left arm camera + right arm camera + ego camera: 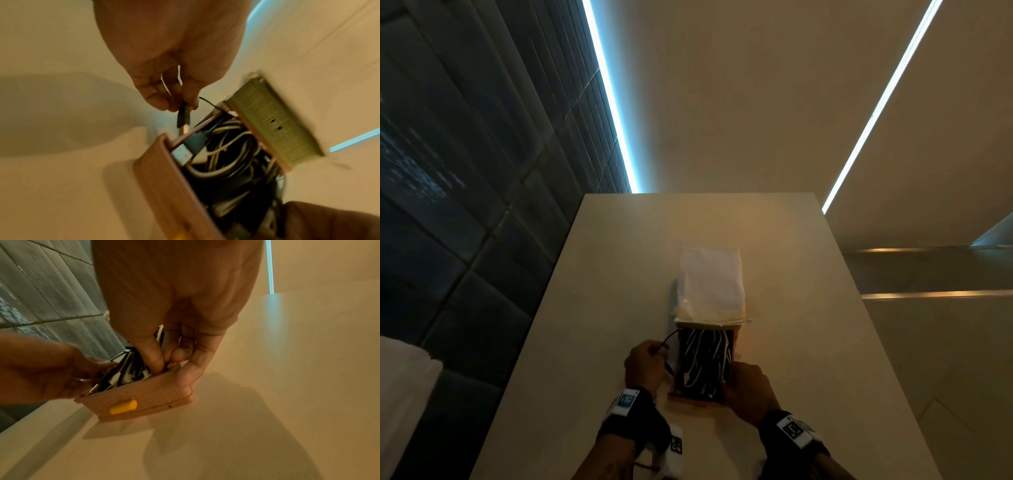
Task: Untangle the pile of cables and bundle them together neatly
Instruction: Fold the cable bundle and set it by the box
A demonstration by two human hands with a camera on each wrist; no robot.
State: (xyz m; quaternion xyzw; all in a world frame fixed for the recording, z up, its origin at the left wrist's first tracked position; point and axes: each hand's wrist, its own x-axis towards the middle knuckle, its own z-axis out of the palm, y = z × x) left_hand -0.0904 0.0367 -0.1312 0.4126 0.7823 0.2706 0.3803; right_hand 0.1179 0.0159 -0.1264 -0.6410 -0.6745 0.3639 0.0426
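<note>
Cables (703,359) fill a wooden box (144,400); left hand (645,365) pinches a black plug (183,116), right hand (174,321) seemingly grips cables.

From my seat, the head view looked forward and steeply down along a table (571,308), taking in wall and ceiling beyond, with the box (702,366) low in the picture and fairly far. The left wrist view sat close behind the left hand (170,53), facing into the open box (164,186) from its side. The right wrist view sat close over the right hand (176,308), facing the box's end wall (144,395). All three shared the box; each wrist view also caught the other hand.
</note>
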